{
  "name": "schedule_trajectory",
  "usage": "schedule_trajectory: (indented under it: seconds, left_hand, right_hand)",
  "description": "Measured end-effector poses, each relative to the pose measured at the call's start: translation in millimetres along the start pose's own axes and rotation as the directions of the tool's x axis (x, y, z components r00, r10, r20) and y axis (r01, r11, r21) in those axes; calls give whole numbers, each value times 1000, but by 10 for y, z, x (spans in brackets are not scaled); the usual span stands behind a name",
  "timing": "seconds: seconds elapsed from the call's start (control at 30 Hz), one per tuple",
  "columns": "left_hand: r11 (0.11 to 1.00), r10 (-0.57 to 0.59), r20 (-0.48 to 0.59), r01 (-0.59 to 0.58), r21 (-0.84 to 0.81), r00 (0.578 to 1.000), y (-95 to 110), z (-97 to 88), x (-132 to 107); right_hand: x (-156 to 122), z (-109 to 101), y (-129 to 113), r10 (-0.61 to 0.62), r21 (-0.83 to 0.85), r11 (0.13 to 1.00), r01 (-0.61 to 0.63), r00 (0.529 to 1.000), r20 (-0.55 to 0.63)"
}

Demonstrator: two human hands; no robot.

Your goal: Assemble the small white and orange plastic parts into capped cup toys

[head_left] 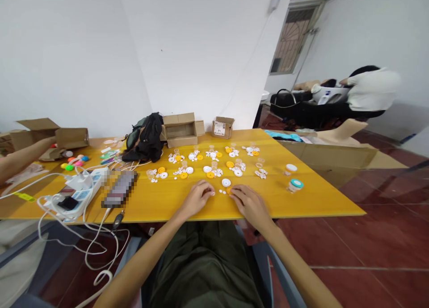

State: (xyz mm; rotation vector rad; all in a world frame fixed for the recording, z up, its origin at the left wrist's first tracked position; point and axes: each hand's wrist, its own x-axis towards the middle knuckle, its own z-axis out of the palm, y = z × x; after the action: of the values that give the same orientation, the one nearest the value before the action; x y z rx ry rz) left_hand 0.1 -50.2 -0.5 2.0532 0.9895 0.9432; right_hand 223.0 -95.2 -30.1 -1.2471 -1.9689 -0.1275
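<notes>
My left hand (196, 198) rests near the front edge of the table, its fingers curled together with a small white piece (213, 193) showing at the tips. My right hand (248, 202) has its fingertips closed on an orange disc (229, 190), partly hidden by them. A white round disc (226, 182) lies just beyond, between the hands. Tiny white round pieces (222, 192) sit in the gap. Farther back are several groups of white and orange discs, small white pieces with dark marks (261, 174) and clear cups (260, 162).
Lidded clear jars, one teal-topped (296, 185) and one white-topped (291, 168), stand at right. A phone (119, 189), power strip (83, 192) and cables lie left. Cardboard boxes (181, 131) and a black bag (147, 138) line the back. Another person's arm (27, 155) reaches in left.
</notes>
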Motion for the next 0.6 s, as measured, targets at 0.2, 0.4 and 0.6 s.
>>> schedule_trajectory:
  seconds: [0.2,0.4,0.6]
  left_hand:
    - [991,-6,-25,3,-131,1000,32,1,-8]
    - [970,-62,31,67,-233,998,34,5,-18]
    - [967,-49,60,62,-247,997,38,17,-19]
  right_hand:
    - [55,67,-229,19,114,993,-17,1000,-15]
    - [182,250,-412,52,257,965,-58,998,30]
    - [199,245,-384,116,388,914,-119,993,30]
